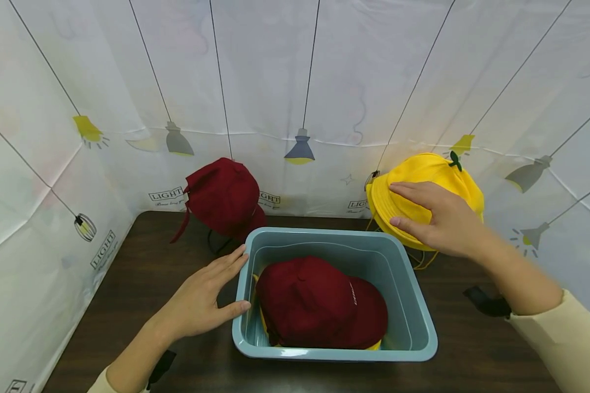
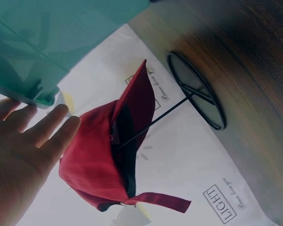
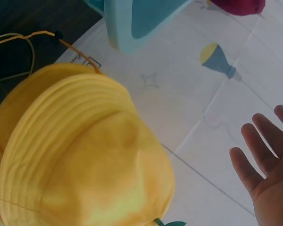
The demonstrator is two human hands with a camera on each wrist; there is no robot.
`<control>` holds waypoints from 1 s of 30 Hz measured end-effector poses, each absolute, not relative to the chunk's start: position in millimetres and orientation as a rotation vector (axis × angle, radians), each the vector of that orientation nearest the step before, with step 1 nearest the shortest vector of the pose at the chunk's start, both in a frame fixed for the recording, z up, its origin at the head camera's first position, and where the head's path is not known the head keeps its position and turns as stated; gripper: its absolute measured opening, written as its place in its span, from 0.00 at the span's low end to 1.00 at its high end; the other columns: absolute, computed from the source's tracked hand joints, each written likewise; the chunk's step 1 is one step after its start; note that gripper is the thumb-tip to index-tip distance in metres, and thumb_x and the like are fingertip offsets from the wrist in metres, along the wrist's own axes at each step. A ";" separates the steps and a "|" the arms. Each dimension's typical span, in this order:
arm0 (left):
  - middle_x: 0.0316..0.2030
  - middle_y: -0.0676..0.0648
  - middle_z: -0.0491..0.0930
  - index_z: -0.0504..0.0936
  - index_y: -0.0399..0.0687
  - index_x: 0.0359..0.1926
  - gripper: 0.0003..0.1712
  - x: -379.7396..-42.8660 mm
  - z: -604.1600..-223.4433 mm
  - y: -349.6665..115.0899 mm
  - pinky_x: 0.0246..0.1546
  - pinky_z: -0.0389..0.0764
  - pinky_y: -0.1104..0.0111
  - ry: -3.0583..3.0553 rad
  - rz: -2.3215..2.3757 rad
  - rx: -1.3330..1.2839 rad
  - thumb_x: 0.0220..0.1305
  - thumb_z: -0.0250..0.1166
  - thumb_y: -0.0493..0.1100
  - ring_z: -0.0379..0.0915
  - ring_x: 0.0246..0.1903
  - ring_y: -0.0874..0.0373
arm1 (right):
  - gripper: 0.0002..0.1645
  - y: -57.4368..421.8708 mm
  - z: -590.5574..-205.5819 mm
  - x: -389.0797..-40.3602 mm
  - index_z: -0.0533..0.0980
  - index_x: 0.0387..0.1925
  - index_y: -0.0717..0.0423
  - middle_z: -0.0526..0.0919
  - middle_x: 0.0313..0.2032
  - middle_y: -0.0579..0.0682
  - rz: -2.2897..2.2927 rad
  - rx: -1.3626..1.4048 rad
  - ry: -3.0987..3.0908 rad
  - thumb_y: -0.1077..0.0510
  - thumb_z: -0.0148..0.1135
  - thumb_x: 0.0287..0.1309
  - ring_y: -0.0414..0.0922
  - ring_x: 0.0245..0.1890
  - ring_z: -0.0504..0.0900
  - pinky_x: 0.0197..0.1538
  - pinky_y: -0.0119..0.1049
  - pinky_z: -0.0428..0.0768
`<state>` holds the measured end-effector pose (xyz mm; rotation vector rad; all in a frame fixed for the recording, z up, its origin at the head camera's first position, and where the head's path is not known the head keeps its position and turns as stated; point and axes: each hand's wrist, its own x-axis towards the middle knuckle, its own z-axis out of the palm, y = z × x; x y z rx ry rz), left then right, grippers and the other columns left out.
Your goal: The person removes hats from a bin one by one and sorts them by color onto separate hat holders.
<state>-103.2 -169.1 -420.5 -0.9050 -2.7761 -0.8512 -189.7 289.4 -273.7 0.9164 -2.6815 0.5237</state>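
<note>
My right hand [image 1: 435,221] is much the nearer one to the yellow hat [image 1: 418,172], which sits beyond the tub's far right corner; my left is across on the other side of the tub [image 1: 334,355]. From the head view the palm seems laid over the brim, but the right wrist view shows a gap between them, so I judge I'm beside the hat and not touching it. Its brim tips down to the left, towards me and the tub, while the crown with its green sprout [image 1: 455,161] leans away to the right. That puts the brim edge closest to my fingers, which are straight, thumb apart, holding nothing. My left hand [image 1: 204,297] is spread flat too, fingertips against the tub's left rim without gripping it. The tub runs lengthwise left to right, and the red cap [image 1: 314,300] inside lies the same way, bill pointing right. Another red cap [image 1: 221,196] hangs on a stand [image 2: 198,95] past my left fingertips.
</note>
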 end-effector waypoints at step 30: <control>0.83 0.53 0.51 0.57 0.52 0.83 0.50 -104.1 -421.8 -168.6 0.71 0.67 0.41 -2.789 -0.831 -0.901 0.70 0.63 0.66 0.56 0.78 0.50 | 0.56 231.1 -295.0 -167.3 0.65 0.78 0.53 0.69 0.75 0.54 0.473 1.242 -2.822 0.30 0.73 0.57 0.57 0.73 0.69 0.70 0.65 0.69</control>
